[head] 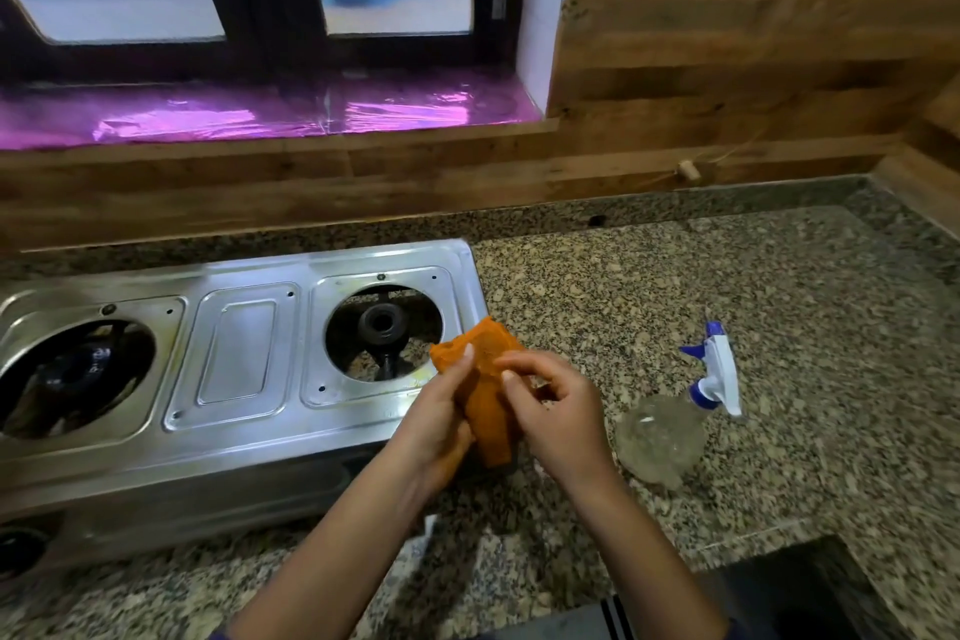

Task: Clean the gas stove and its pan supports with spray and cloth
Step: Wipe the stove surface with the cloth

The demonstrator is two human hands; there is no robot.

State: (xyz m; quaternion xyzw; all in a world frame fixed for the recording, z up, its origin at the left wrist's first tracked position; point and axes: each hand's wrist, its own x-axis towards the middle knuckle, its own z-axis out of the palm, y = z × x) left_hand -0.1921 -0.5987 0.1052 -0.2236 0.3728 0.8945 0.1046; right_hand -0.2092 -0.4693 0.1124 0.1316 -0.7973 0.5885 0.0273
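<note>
While both hands are working at centre frame, the cloth point(485, 395) is hanging between them, its long axis running roughly up and down the picture, upper end over the stove's right front corner and lower end dropping toward the counter point(727, 286). The left hand point(441, 421) is gripping it from the left, thumb pressing the upper fold; the right hand point(556, 411) is pinching it from the right, fingers curled narrow on the fabric, so both are closed on the cloth and neither is free. The stove point(239, 359) is lying to the left of the hands, its top bare of pan supports, both burner wells open; the left hand is the nearer one to it, so a wipe would probably be leading leftward from that side. The spray point(675, 421) is lying on its side right of the right hand, nozzle pointing toward upper frame, close but not touching. No pan supports are showing anywhere. The stove's left edge is being cut off by the frame, and the front knobs are dark and hard to make out.
</note>
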